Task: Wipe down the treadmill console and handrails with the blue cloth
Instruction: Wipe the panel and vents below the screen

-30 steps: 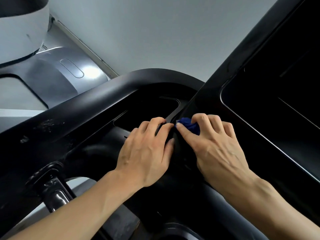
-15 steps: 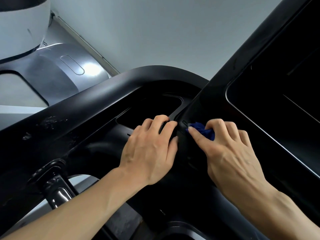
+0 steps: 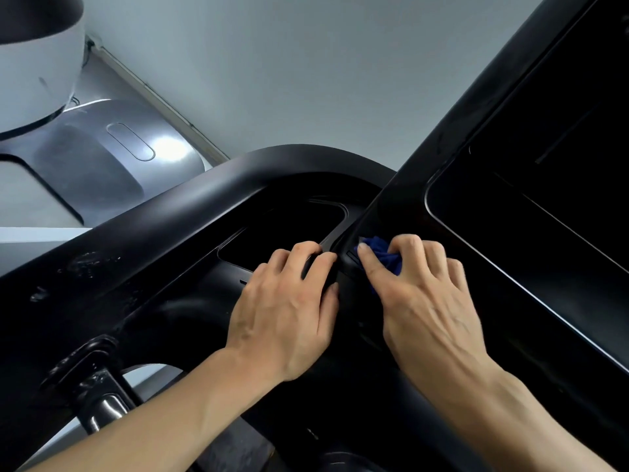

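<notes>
The right hand (image 3: 425,294) has its fingers curled round the bunched blue cloth (image 3: 384,255), thumb stretched along it, and presses it against the dark console (image 3: 401,212) just left of the screen (image 3: 544,206). Only a small wad of cloth shows between thumb and fingers; the rest is hidden in the palm. The left hand (image 3: 289,308) lies just beside it, not touching the cloth, its fingers hooked over a raised ridge at the edge of a recessed tray (image 3: 282,229) in the console, apparently steadying.

The wiping looks to be in its middle stretch, working a narrow seam where the tray side meets the screen housing. Whether the screen or the tray has been cleaned cannot be told from its look. The curved handrail (image 3: 177,212) that arcs from the near left up to the far middle carries pale smudges and specks near its left end, so that part seems not yet wiped. Beyond the rail, far left, sits a grey and white machine (image 3: 85,158) on a pale floor.
</notes>
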### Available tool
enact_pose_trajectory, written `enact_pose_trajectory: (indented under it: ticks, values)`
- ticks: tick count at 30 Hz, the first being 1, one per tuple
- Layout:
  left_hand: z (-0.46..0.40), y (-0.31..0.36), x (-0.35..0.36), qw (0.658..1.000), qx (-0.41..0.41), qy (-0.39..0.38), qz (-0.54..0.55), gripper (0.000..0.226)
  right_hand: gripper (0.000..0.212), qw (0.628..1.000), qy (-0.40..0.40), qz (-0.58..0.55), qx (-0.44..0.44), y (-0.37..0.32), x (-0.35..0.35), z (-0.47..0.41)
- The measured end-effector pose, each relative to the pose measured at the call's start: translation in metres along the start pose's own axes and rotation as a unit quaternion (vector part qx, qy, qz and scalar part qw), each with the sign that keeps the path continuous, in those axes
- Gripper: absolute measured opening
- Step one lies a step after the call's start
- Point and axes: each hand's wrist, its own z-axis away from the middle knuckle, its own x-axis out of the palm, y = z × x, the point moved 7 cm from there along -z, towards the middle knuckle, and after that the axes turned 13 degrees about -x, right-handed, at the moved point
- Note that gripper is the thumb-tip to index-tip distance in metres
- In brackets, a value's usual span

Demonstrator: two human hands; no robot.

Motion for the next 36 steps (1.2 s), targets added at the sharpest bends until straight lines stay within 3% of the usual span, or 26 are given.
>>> enact_pose_trajectory:
  ticks: [8, 15, 23, 31, 36]
  values:
    - [-0.001, 0.000, 0.000, 1.000, 0.000, 0.002, 0.002, 0.043, 0.061, 0.999, -0.015, 0.003, -0.042, 0.004, -0.007, 0.014]
    - [0.000, -0.001, 0.000, 1.000, 0.005, 0.000, 0.007, 0.043, 0.050, 0.993, -0.023, -0.002, -0.114, 0.008, -0.002, 0.020]
    - [0.001, 0.000, -0.001, 1.000, 0.005, 0.006, -0.002, 0.042, 0.052, 0.995, -0.046, 0.005, -0.087, 0.001, 0.001, -0.012]
    - [0.002, 0.000, -0.001, 1.000, 0.003, 0.005, 0.003, 0.044, 0.054, 0.997, -0.054, 0.029, -0.048, 0.002, -0.005, 0.019]
    - [0.002, 0.000, -0.001, 1.000, 0.001, 0.001, 0.009, 0.041, 0.051, 0.996, -0.043, 0.040, -0.064, -0.002, -0.001, -0.010]
